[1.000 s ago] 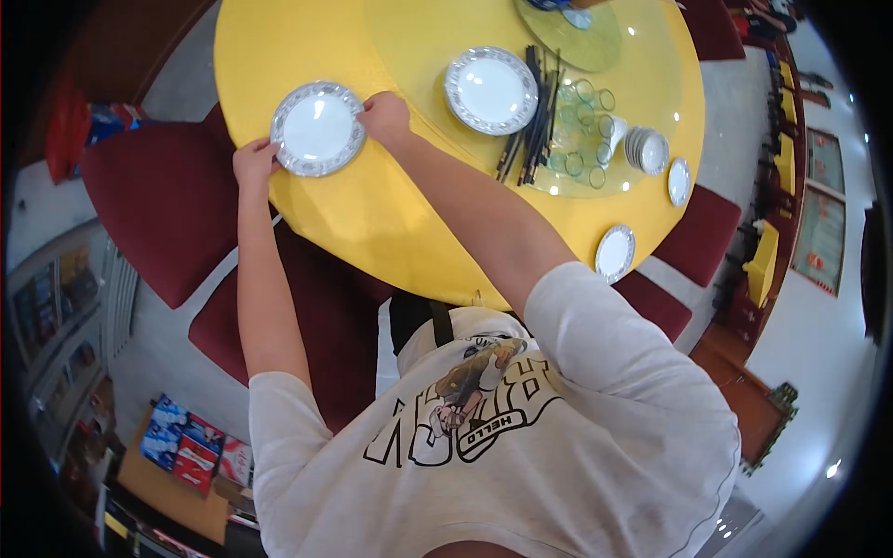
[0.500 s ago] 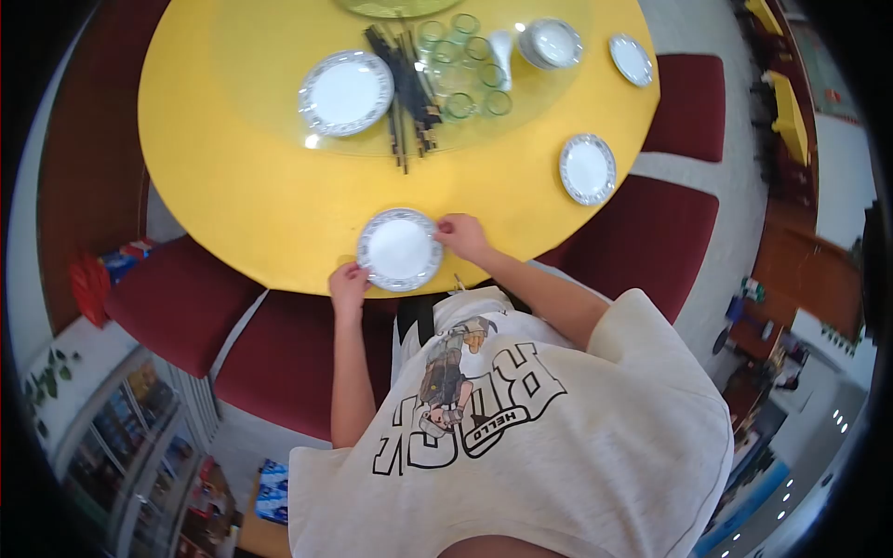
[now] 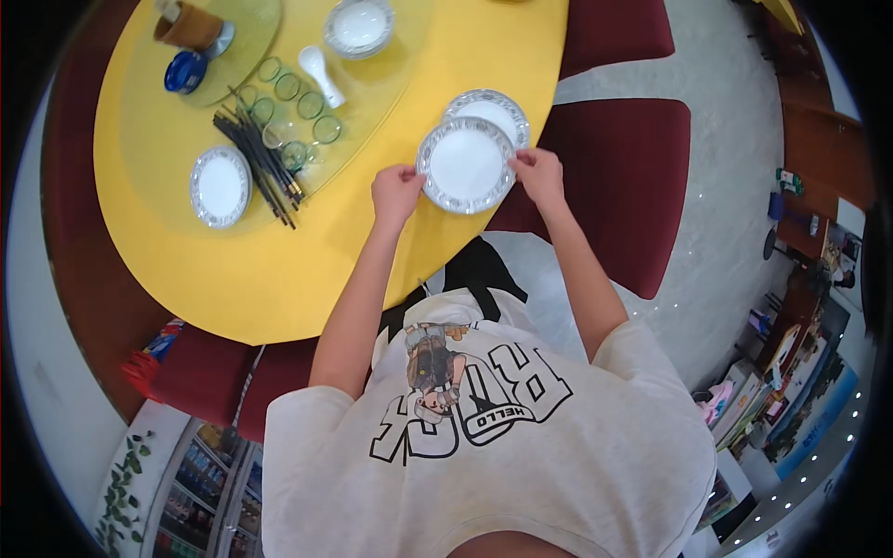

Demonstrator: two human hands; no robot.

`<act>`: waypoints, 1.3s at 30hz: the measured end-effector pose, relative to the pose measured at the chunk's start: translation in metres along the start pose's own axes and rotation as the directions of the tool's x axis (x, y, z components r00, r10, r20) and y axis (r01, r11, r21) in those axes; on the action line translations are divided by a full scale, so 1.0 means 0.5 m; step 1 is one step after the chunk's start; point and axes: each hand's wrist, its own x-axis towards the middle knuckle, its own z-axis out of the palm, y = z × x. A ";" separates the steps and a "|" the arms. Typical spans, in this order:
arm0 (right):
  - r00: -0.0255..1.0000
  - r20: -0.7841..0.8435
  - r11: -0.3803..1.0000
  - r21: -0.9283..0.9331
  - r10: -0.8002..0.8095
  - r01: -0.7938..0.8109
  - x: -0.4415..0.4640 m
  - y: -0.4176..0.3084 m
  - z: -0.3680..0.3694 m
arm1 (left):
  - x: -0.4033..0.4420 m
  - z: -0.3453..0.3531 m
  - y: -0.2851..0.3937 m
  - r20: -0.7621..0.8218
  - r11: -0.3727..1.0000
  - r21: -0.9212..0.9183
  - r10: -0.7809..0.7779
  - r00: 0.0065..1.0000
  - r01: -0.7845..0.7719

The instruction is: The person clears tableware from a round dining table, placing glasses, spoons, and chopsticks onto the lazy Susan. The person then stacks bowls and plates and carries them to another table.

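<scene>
Left hand (image 3: 396, 192) — pinching plate (image 3: 465, 166) rim | right hand (image 3: 539, 177) — pinching opposite rim | shirt (image 3: 502, 484): "HELLO", upside down

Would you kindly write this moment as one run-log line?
left hand: gripping held plate; right hand: gripping its opposite rim; second plate: on table, partly hidden by held plate; spoon: beside glasses

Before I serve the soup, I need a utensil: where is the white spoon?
In the head view, the white spoon lies in the upper left, between the green-tinted glasses and the stacked bowls.
</scene>
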 end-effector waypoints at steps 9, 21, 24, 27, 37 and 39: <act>0.990 0.048 0.979 -0.148 -0.134 0.139 0.153 -0.015 -0.051 | 0.115 0.073 0.108 -0.035 0.853 0.521 0.035 0.999 -0.012; 0.977 0.083 0.975 -0.088 -0.198 0.205 0.169 -0.002 -0.054 | 0.109 0.081 0.132 -0.027 0.735 0.678 -0.003 1.000 0.021; 0.977 0.080 0.976 -0.078 -0.196 0.202 0.166 0.001 -0.053 | 0.110 0.083 0.121 -0.036 0.754 0.657 0.005 0.999 0.020; 0.969 0.119 0.973 -0.057 -0.215 0.223 0.171 0.003 -0.065 | 0.099 0.077 0.125 -0.074 0.799 0.601 0.053 0.996 0.002; 0.977 -0.191 0.933 0.323 -0.098 0.157 0.562 -0.088 -0.096 | 0.440 0.225 0.321 -0.193 0.952 0.096 0.305 0.933 -0.291; 0.953 -0.301 0.891 0.424 -0.030 0.163 0.665 -0.121 -0.078 | 0.545 0.252 0.384 -0.149 0.973 -0.215 0.055 0.987 -0.087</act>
